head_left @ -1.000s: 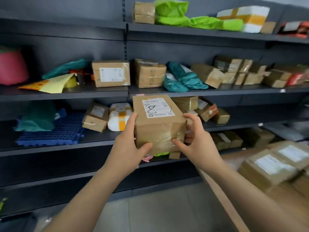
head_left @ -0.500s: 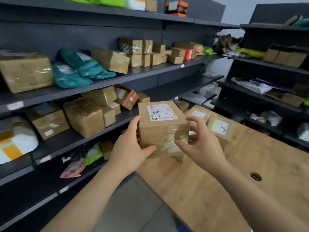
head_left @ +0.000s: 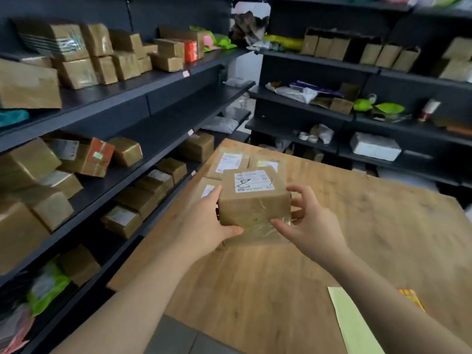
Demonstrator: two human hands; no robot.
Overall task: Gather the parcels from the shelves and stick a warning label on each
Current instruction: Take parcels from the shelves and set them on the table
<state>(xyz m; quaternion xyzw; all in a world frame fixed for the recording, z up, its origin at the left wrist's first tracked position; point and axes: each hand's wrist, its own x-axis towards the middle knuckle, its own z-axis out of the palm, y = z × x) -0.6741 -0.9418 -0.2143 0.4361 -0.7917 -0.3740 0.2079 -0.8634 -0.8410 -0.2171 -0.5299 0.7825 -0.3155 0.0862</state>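
Note:
A brown cardboard parcel (head_left: 251, 208) with a white shipping label on top and clear tape across its front is low over the wooden table (head_left: 357, 226). My left hand (head_left: 204, 226) grips its left side, thumb under the front face. My right hand (head_left: 306, 221) holds its right side: the thumb lies on the taped front, the fingers curl at the right edge, and the index finger is lifted slightly. Several more labelled parcels (head_left: 229, 162) lie on the table just behind it. A pale yellow sheet (head_left: 352, 325) and an orange-yellow label sheet (head_left: 411, 300) lie near the table's front right.
Dark shelves (head_left: 153, 98) on the left hold many brown boxes and some green bags. More shelving (head_left: 332, 65) stands behind the table with bags, boxes and a white block (head_left: 374, 148). A strip of grey floor (head_left: 176, 338) runs between the left shelves and the table.
I have turned right from the left shelves to the table. The parcel, held in both hands, came away from the shelf and is now low over the table, in front of the other parcels.

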